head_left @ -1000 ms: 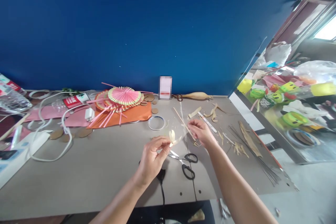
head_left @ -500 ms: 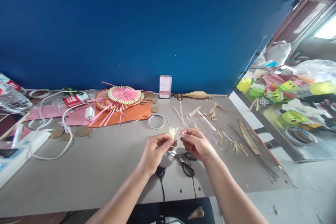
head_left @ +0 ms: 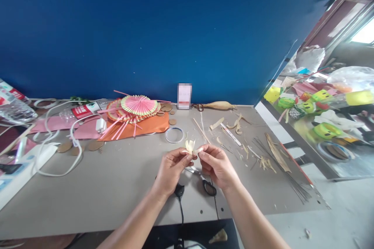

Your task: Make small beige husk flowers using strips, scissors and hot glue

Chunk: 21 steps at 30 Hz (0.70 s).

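My left hand point(head_left: 175, 167) is closed, pinching the base of a small pale flower of dried husk point(head_left: 189, 146) between thumb and forefinger. Its petals fan upward above the fingertips. My right hand point(head_left: 217, 165) is closed too, its thumb and forefinger on a pale petal that sticks out from the flower's right side. Under the hands lie scissors with black handles point(head_left: 209, 188), partly covered by my right hand. A black plug with a cord point(head_left: 179, 191) lies below my left hand.
Husk strips point(head_left: 267, 164), a larger husk piece point(head_left: 276, 151) and thin wires point(head_left: 295, 186) lie to the right. A tape ring point(head_left: 174, 135) and a phone point(head_left: 184, 96) are ahead. Pink paper fans point(head_left: 138, 105), white cables point(head_left: 76, 157) and a power strip point(head_left: 25, 171) fill the left.
My right hand has moved slightly left, up against the flower. A petal now shows pulled out sideways at its fingertips, and more of the scissors is covered.
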Tool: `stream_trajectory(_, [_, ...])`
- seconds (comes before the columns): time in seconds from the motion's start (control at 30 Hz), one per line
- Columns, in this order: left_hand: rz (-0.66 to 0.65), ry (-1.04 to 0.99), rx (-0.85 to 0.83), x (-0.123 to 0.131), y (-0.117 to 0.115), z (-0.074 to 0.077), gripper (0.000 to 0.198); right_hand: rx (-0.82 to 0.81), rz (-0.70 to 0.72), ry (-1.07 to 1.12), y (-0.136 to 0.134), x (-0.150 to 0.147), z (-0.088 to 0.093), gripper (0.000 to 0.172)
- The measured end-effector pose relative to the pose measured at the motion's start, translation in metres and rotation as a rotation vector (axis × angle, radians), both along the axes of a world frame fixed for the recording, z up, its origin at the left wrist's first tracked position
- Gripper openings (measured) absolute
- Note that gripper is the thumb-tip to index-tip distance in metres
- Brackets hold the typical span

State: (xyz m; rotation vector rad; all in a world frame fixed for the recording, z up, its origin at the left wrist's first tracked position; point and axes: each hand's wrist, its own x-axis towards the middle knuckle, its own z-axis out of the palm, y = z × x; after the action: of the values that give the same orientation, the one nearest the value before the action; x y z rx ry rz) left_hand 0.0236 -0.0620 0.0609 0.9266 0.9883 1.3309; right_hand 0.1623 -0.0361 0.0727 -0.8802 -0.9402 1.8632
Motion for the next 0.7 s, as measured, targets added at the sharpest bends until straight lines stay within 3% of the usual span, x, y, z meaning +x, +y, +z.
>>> stream_trajectory(0.2, [-0.025,0.037,0.011,-0.002,-0.002,-0.003,0.017,0.055,-0.044,-0.11,0.002,0.002,-0.001,0.023])
stream_trajectory(0.47, [-0.057,0.109,0.009,-0.01,-0.002,0.001,0.02,0.225,0.069,-0.397,0.003,0.01,0.003,0.02])
stream_trajectory(0.7, [-0.208,0.315,0.095,-0.015,-0.001,0.008,0.02,0.547,0.136,-0.718,0.004,0.017,0.013,0.011])
